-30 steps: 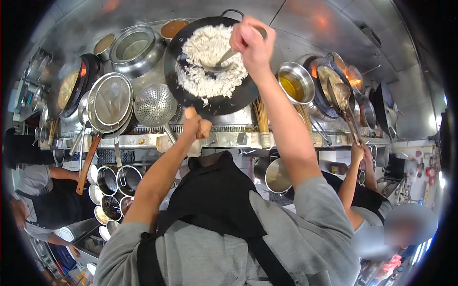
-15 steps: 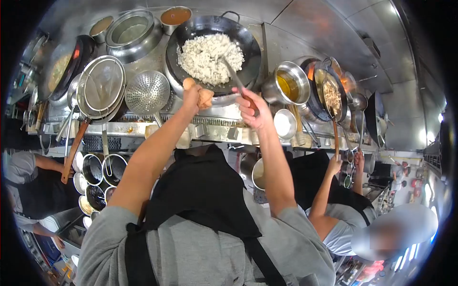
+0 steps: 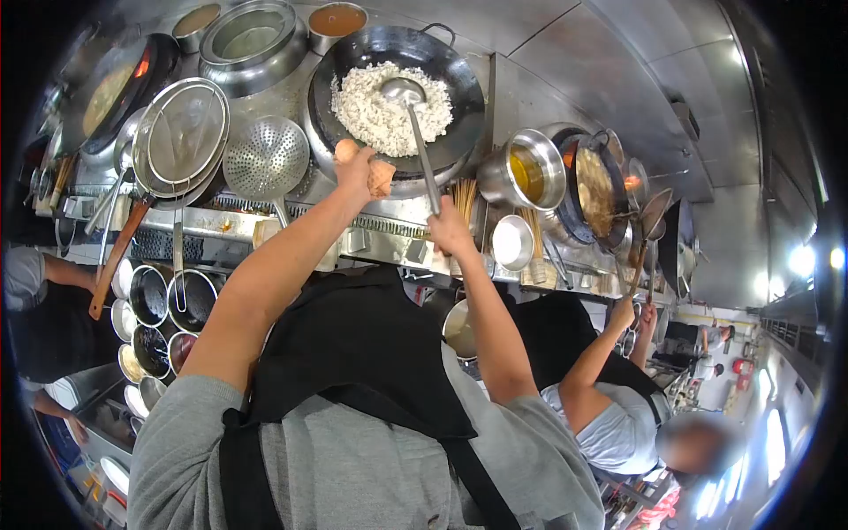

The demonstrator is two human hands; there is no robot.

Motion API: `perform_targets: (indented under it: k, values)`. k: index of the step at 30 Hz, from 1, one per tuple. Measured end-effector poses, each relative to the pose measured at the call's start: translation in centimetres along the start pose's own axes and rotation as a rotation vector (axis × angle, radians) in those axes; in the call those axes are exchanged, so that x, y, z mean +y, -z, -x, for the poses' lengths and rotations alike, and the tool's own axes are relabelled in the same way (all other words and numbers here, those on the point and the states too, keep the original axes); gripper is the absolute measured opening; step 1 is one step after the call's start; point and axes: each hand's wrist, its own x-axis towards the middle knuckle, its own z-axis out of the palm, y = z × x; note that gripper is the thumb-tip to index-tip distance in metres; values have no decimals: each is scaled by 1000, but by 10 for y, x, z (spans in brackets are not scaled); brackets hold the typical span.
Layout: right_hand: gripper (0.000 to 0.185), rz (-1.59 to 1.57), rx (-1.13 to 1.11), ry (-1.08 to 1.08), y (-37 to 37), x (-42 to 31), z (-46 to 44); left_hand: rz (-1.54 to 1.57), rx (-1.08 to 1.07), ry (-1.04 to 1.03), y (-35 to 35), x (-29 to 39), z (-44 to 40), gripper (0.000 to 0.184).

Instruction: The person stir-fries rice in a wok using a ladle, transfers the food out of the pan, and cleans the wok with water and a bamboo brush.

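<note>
Over there, the cook's left hand point(image 3: 356, 173) is clamped round a bunched tan cloth point(image 3: 382, 179) at a round black metal wok point(image 3: 460, 97). The right hand point(image 3: 451, 230) has its fingers wrapped on a long-handled steel ladle point(image 3: 419, 134), bowl over white grainy rice point(image 3: 367, 113) inside.

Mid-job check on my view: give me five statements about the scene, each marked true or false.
1. White food lies in the wok. True.
2. The right grip holds the ladle. True.
3. Both grips are on that handle. False: the left grip holds a tan cloth at the wok's near rim.
4. The pot of yellow liquid is left of the wok. False: that steel pot stands right.
5. A perforated skimmer is left of the wok. True.
</note>
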Motion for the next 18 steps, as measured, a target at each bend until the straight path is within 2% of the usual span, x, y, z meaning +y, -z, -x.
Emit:
perform_targets:
  k: [2, 3, 6, 7, 8, 9, 11, 12, 13, 14, 16, 18]
  values:
    - [24, 159, 242, 319, 4, 34, -20, 35, -63, 57, 1, 0, -15, 34]
    - [24, 138, 244, 290, 17, 25, 1, 64, -123, 119, 2, -2, -19, 33]
    - [38, 46, 167, 404, 74, 41, 62, -29, -72, 120, 2, 2, -6, 28]
    - [36, 58, 72, 372, 105, 22, 100, -21, -67, 124, 4, -1, -13, 28]
    - [29, 0, -98, 82, 132, 4, 134, -38, -63, 107, 6, -6, -25, 24]
    - [27, -11, -150, 94, 147, 3, 155, -56, -60, 90, 7, -9, -32, 20]
    - [29, -50, -238, -18, 151, 9, 173, -64, -58, 52, 6, -9, -27, 17]
    - [35, 94, -271, -100, 143, 6, 168, -86, -60, 13, 6, -7, -25, 14]
    - [45, 215, -129, 187, 112, 57, 135, -90, -63, 6, 6, -4, -23, 14]
    - [48, 295, -7, 364, 80, 87, 101, -99, -77, 3, 5, -2, -22, 14]
    - [41, 282, 111, 226, 31, 87, 54, -113, -93, 10, 7, -6, -20, 13]
    - [38, 225, 324, 370, -11, 77, 24, -107, -91, 18, 9, -9, -25, 17]
